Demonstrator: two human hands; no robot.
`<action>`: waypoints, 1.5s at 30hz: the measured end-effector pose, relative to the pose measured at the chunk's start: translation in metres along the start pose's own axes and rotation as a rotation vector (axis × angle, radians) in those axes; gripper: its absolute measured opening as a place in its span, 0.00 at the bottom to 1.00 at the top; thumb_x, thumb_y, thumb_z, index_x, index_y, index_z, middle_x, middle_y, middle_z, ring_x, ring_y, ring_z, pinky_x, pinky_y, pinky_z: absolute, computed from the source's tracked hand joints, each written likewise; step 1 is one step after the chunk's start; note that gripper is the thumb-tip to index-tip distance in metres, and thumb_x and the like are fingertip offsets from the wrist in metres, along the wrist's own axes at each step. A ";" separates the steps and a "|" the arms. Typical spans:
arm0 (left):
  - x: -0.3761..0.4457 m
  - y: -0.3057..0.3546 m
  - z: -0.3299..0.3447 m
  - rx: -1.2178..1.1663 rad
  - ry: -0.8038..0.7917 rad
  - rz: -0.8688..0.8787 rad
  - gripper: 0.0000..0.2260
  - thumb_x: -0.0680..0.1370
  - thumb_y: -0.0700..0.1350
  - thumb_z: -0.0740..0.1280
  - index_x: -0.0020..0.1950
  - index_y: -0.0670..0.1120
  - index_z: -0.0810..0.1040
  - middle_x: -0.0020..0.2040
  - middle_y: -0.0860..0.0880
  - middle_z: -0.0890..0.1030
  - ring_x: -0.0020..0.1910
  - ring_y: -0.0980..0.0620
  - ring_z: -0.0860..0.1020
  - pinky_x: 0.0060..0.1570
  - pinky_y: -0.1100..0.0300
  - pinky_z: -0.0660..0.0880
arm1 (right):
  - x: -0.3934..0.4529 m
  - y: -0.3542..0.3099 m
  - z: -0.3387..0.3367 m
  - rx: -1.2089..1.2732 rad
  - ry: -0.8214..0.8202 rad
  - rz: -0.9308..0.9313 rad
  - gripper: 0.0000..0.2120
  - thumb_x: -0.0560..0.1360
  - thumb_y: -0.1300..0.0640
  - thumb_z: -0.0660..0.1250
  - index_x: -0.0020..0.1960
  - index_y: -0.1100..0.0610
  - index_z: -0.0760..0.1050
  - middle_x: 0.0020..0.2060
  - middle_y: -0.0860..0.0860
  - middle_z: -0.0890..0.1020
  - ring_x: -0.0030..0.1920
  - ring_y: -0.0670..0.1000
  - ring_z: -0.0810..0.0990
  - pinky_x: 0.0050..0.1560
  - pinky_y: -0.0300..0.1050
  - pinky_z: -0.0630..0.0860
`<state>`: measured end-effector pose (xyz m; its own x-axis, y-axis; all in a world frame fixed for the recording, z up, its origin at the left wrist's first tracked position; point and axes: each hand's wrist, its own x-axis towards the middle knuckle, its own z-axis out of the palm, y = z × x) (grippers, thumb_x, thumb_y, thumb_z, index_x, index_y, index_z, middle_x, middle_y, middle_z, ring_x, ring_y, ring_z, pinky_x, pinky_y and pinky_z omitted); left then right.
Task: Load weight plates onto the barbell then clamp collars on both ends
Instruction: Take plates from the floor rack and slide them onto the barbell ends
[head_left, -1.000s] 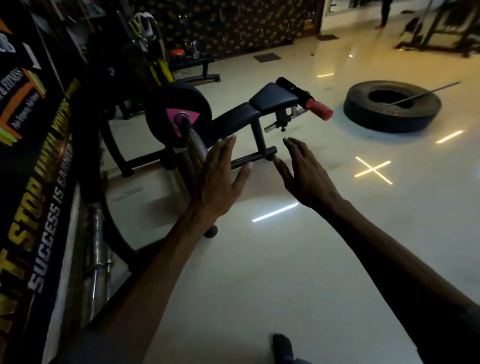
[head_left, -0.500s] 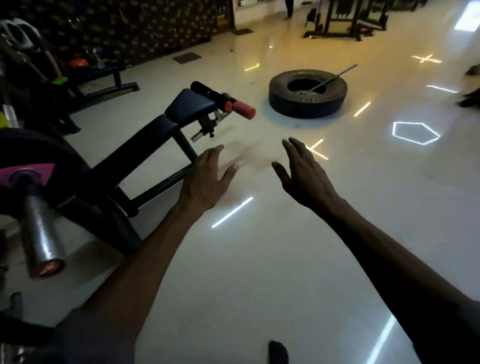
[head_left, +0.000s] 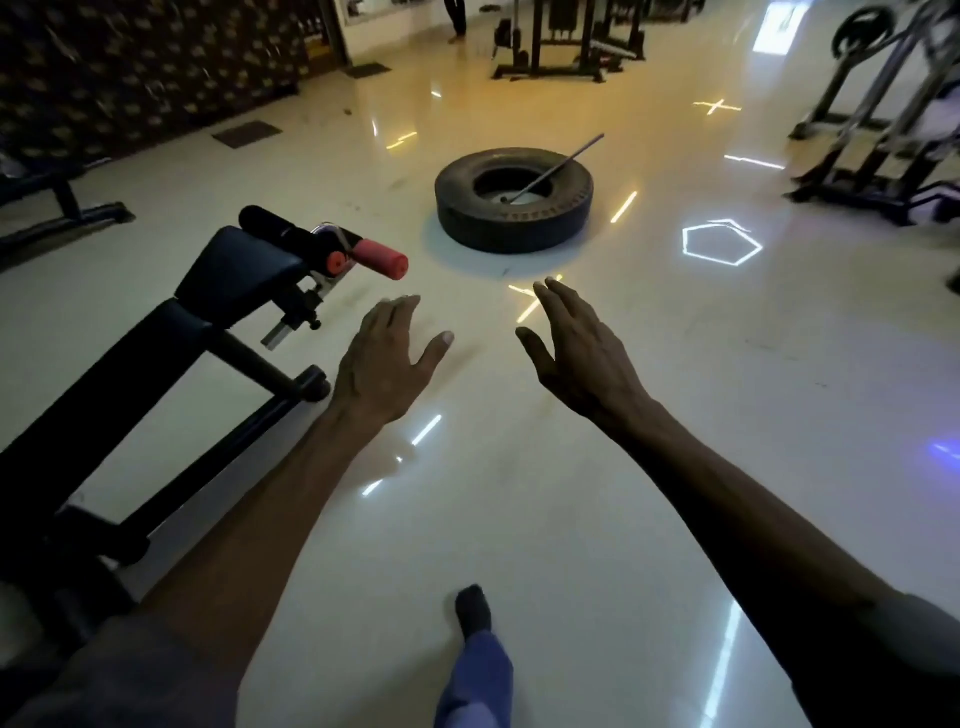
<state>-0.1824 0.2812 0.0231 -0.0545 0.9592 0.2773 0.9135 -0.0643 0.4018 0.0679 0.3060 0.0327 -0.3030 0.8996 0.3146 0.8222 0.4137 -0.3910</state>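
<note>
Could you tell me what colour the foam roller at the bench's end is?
Red foam roller, clearest in the head view.

A glossy cream tiled floor (head_left: 597, 493) reflects light strips. A black padded bench (head_left: 156, 358) stands near left, a black rubber tyre (head_left: 514, 208) farther off, and dark metal gym frames (head_left: 566, 47) far right.

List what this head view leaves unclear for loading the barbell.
- Barbell, collars: nowhere in the head view.
- Plate: on a rack top right, small and blurred.
- Bench: cut by the left edge.
- Left hand, right hand: empty, only their backs show.
</note>
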 end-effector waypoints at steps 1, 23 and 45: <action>0.024 -0.008 0.008 0.007 -0.005 0.004 0.33 0.82 0.63 0.60 0.81 0.44 0.63 0.79 0.41 0.67 0.80 0.42 0.61 0.76 0.46 0.64 | 0.021 0.008 0.006 -0.010 -0.009 0.010 0.30 0.84 0.44 0.59 0.81 0.57 0.59 0.80 0.56 0.64 0.79 0.57 0.65 0.73 0.57 0.71; 0.547 -0.139 0.150 0.029 -0.122 0.030 0.35 0.82 0.64 0.60 0.81 0.43 0.61 0.78 0.43 0.68 0.78 0.44 0.64 0.74 0.46 0.65 | 0.518 0.179 0.148 0.001 0.011 0.078 0.28 0.83 0.44 0.62 0.79 0.55 0.65 0.78 0.54 0.69 0.78 0.56 0.67 0.73 0.57 0.70; 1.044 -0.363 0.261 -0.013 -0.018 -0.293 0.34 0.83 0.67 0.55 0.83 0.48 0.59 0.83 0.47 0.59 0.83 0.49 0.56 0.76 0.46 0.63 | 1.097 0.259 0.365 0.059 -0.174 -0.092 0.30 0.83 0.42 0.60 0.79 0.56 0.63 0.79 0.54 0.66 0.80 0.54 0.63 0.77 0.57 0.66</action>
<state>-0.4652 1.3773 -0.0609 -0.3081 0.9421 0.1324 0.8547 0.2130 0.4734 -0.2277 1.4507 -0.0391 -0.4585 0.8660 0.1995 0.7588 0.4983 -0.4195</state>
